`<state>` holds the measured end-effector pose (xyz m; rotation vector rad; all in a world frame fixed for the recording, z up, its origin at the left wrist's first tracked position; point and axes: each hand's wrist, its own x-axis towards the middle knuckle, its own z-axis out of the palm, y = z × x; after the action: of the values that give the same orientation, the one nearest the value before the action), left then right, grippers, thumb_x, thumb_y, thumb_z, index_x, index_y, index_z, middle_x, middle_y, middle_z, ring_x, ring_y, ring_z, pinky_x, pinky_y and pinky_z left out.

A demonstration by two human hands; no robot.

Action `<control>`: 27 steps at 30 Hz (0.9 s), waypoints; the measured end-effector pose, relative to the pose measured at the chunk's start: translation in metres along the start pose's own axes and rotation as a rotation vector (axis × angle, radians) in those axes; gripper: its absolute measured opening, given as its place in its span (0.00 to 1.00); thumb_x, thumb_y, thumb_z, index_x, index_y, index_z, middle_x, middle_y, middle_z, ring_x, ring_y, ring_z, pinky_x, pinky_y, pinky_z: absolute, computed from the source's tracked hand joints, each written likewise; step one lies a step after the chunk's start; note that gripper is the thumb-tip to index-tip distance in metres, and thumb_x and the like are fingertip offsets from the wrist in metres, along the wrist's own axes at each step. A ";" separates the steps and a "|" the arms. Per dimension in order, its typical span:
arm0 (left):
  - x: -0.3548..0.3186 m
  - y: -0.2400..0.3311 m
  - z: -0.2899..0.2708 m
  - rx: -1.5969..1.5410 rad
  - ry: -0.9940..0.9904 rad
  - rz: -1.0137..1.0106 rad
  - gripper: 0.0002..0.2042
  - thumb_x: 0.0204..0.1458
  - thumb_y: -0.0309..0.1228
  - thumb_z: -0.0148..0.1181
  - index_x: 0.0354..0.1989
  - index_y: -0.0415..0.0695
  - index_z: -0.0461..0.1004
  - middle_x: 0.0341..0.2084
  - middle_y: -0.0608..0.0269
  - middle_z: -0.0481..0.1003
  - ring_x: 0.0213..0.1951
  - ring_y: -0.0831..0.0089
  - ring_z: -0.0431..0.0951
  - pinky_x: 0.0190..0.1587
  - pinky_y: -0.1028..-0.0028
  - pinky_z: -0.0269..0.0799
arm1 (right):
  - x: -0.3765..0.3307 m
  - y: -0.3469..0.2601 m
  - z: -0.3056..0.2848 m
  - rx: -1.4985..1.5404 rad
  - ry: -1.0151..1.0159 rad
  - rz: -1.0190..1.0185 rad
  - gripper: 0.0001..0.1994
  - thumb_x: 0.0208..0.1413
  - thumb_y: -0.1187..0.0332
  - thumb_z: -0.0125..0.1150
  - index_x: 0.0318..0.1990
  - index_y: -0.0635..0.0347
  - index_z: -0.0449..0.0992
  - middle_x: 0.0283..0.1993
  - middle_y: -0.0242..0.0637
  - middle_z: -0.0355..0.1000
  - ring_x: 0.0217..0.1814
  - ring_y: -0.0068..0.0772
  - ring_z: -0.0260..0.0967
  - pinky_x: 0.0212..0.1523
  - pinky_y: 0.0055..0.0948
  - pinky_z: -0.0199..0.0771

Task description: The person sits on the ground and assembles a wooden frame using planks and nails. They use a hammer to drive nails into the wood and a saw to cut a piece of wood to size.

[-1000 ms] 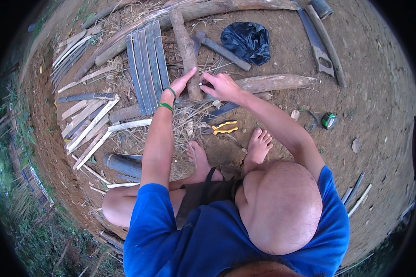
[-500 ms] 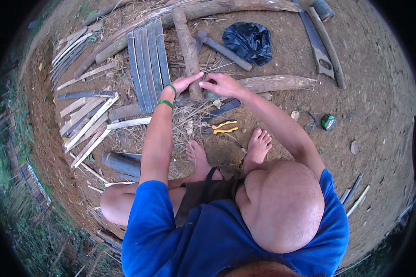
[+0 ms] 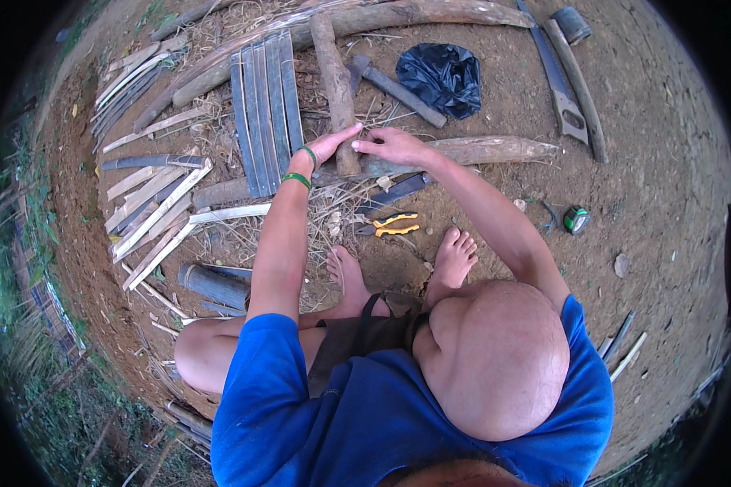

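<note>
Careful: both hands, left (image 3: 330, 147) flat, right (image 3: 390, 146) curled, steady a short log (image 3: 335, 89); it may roll onto bare toes (image 3: 456, 243).

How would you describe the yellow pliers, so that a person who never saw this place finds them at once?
Start at the long log lying across the bare ground under the right hand. Just nearer the person, ahead of the bare feet, lie the yellow pliers. Their bright yellow handles stand out from the grey bamboo slats and brown wood around.
</note>
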<state>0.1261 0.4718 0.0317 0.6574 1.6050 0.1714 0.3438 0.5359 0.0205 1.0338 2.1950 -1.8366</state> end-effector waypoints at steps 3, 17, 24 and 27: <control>-0.002 -0.003 -0.001 -0.007 0.011 -0.016 0.57 0.44 0.77 0.56 0.74 0.42 0.58 0.74 0.47 0.56 0.76 0.57 0.52 0.76 0.61 0.42 | 0.001 -0.006 -0.001 -0.012 -0.034 0.027 0.43 0.56 0.25 0.51 0.52 0.62 0.81 0.54 0.54 0.77 0.57 0.51 0.75 0.58 0.44 0.72; -0.005 0.001 0.002 -0.026 -0.022 0.045 0.51 0.52 0.70 0.57 0.73 0.39 0.60 0.71 0.48 0.61 0.72 0.61 0.59 0.74 0.66 0.48 | 0.002 0.000 0.000 0.056 -0.011 0.001 0.43 0.56 0.26 0.51 0.54 0.63 0.78 0.55 0.51 0.77 0.59 0.49 0.74 0.58 0.42 0.72; -0.009 0.003 0.010 -0.022 -0.033 0.142 0.44 0.54 0.66 0.58 0.68 0.41 0.69 0.66 0.50 0.69 0.67 0.63 0.67 0.71 0.67 0.54 | -0.008 0.020 0.008 0.125 0.059 -0.287 0.27 0.59 0.44 0.65 0.52 0.59 0.77 0.51 0.47 0.80 0.54 0.47 0.78 0.56 0.42 0.75; -0.008 -0.005 0.005 -0.015 -0.015 0.109 0.43 0.53 0.66 0.58 0.66 0.42 0.72 0.65 0.51 0.71 0.67 0.63 0.67 0.71 0.67 0.55 | -0.012 0.010 0.017 0.024 0.193 -0.381 0.17 0.60 0.57 0.67 0.49 0.57 0.77 0.43 0.45 0.82 0.46 0.49 0.81 0.50 0.43 0.78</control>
<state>0.1297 0.4623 0.0354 0.7334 1.5530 0.2577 0.3525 0.5159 0.0136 0.8760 2.6444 -1.9839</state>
